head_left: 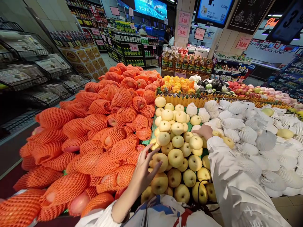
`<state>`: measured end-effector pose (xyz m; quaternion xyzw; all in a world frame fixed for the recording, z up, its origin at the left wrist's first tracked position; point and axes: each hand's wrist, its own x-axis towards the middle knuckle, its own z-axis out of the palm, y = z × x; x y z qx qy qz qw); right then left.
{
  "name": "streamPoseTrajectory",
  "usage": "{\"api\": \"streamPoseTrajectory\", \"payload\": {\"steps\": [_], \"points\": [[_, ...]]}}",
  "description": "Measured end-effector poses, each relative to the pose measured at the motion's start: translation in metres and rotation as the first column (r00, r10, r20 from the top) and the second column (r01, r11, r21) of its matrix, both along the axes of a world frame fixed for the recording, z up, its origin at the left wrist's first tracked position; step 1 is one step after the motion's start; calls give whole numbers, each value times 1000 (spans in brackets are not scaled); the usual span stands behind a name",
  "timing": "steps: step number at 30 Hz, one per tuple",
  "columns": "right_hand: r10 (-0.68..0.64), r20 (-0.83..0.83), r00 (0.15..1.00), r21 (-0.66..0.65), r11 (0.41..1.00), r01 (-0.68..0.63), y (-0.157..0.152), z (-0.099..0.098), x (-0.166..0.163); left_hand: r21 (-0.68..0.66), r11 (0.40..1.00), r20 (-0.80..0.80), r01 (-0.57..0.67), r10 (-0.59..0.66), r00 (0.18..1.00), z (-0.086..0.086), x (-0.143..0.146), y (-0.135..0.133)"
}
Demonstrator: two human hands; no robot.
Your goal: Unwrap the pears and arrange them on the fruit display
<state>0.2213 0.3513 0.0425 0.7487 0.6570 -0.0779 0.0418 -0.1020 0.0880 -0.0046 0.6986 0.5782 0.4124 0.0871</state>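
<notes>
Over the near left part of the yellow pears (175, 157), my left hand (145, 165) has its fingers spread and holds nothing. Its fingertips are close to a pear (160, 162) at the left edge of the pile. My right hand (205, 131) reaches to the right side of the same pile, with a finger stretched out to the left. Beside that finger is a pale, foam-netted fruit (196, 128); whether they touch I cannot tell. Its other fingers are mostly hidden. A bare pear (196, 142) lies just below this hand.
Fruits in orange foam nets (94, 142) are heaped on the left. White foam-netted fruits (246, 132) fill the right side. A yellow low fence (182, 100) borders the pears at the back. Oil bottles (187, 64) stand beyond, and wire racks (35, 69) at left.
</notes>
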Motion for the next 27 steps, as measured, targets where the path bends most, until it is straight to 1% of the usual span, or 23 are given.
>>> {"api": "streamPoseTrajectory", "payload": {"steps": [2, 5, 9, 12, 13, 15, 18, 21, 24, 27], "points": [[-22, -15, 1000, 18, 1000, 23, 1, -6, -10, 28, 1000, 18, -5, 4, 1000, -3, 1, -2], [-57, -29, 998, 56, 997, 58, -2, -13, -17, 57, 998, 45, -13, 11, 999, -4, 5, -4], [-61, -37, 997, 102, 993, 64, -11, -15, -13, 82, 997, 50, -10, 6, 999, 1, 9, -8], [-63, -64, 996, 190, 979, 74, -17, -18, -3, 84, 996, 40, -5, 2, 999, 5, 10, -9], [-61, -113, 992, 217, 972, 84, -17, -19, 2, 85, 996, 35, -3, 0, 999, 5, 11, -8], [-48, -275, 960, 249, 961, 119, -17, -22, 13, 91, 996, 24, -2, 0, 1000, 5, 12, -6], [-28, -499, 866, 265, 947, 183, -14, -25, 28, 95, 995, 36, -5, 1, 999, 2, 16, -2], [-3, -638, 770, 306, 917, 258, -7, -22, 37, 89, 996, 55, -2, -3, 998, 0, 21, 1], [32, -798, 601, 326, 863, 386, 7, -10, 44, 90, 996, 48, -2, -3, 999, -2, 23, 4], [85, -902, 423, 305, 820, 484, 24, 4, 52, 81, 997, 55, 4, -9, 998, -4, 26, 9]]}}
